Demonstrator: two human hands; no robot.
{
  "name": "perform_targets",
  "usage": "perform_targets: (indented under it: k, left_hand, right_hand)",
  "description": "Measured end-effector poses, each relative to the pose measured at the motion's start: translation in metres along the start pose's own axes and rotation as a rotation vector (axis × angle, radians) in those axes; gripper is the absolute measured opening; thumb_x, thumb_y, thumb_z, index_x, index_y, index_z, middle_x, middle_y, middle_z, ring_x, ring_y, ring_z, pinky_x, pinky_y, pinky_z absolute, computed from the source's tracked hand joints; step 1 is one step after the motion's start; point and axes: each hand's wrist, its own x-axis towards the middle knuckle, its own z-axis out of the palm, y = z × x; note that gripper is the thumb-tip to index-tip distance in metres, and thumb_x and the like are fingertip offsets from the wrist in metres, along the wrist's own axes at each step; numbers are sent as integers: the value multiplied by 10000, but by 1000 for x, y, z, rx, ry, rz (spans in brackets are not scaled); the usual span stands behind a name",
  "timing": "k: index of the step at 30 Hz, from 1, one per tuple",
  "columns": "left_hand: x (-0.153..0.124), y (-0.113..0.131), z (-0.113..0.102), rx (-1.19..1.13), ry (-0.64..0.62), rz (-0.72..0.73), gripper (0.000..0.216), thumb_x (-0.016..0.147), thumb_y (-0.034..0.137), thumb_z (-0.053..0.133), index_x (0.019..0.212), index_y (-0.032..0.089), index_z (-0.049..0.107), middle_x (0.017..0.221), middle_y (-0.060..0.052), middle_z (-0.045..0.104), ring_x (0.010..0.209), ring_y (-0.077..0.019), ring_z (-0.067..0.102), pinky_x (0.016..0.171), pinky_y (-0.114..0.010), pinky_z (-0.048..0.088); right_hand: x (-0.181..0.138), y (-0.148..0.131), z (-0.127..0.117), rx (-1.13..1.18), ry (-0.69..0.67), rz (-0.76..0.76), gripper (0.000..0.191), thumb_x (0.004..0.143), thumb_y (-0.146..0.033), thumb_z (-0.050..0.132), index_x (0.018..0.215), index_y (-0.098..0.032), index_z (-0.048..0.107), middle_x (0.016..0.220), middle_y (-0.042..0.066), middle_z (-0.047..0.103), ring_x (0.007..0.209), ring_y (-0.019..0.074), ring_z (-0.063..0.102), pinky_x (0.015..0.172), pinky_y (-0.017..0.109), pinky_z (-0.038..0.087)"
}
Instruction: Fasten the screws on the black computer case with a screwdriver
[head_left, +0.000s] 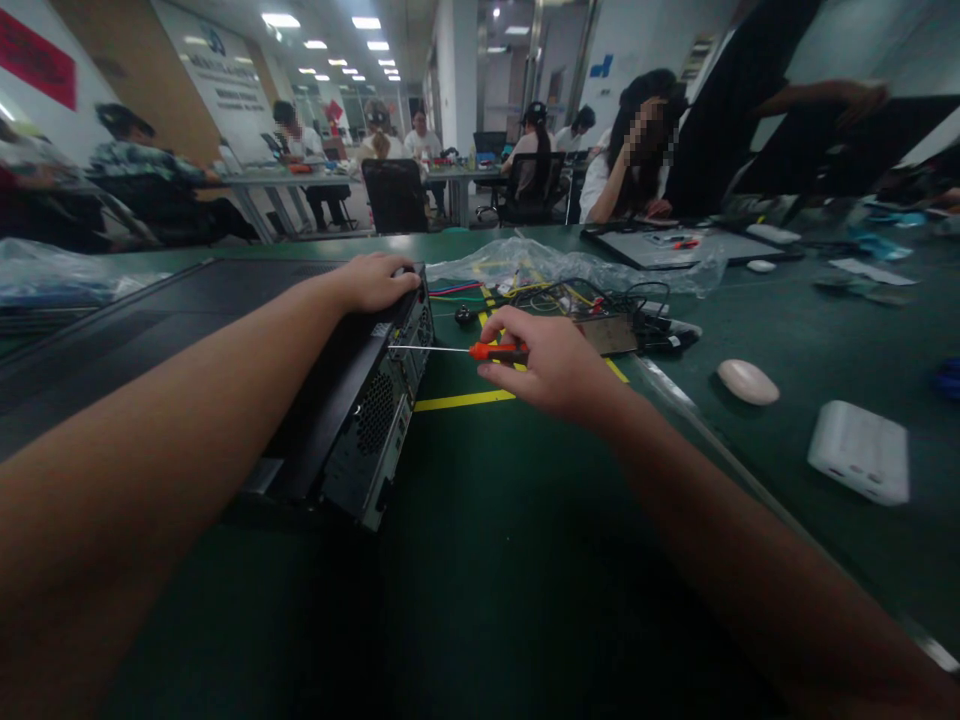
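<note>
A black computer case (pixel 307 420) lies on its side on the green table, its rear panel with a round vent grille turned to the right. Over the case's far rear corner my left hand (pixel 379 283) is closed, thumb along the edge. My right hand (pixel 544 362) is closed round the orange and black handle of a screwdriver (pixel 481 351). The thin shaft points left, and its tip meets the rear panel near the upper edge. Whether the tip sits in a screw is too small to tell.
Right of the case lie a tangle of cables (pixel 592 295), a metal box (pixel 609 335) and clear plastic wrap (pixel 517 257). A pale oval mouse-like object (pixel 748 382) and a white box (pixel 859 452) stand farther right. Yellow tape (pixel 465 401) marks the table. People sit across it.
</note>
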Motion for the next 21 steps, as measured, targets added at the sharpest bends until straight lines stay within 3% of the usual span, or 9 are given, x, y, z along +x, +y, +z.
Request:
perform_targets:
  k: [21]
  left_hand:
    - [1,-3,2,-10,3,-9,747,1069,517,307,1657,143,576,1700,-136,602,1599,-338,533,1331,-411,401]
  right_hand:
    - [0,2,0,12,8,-32,209,954,-384,696,1086,-224,720,987,71,777,870,239,655,797,365,413]
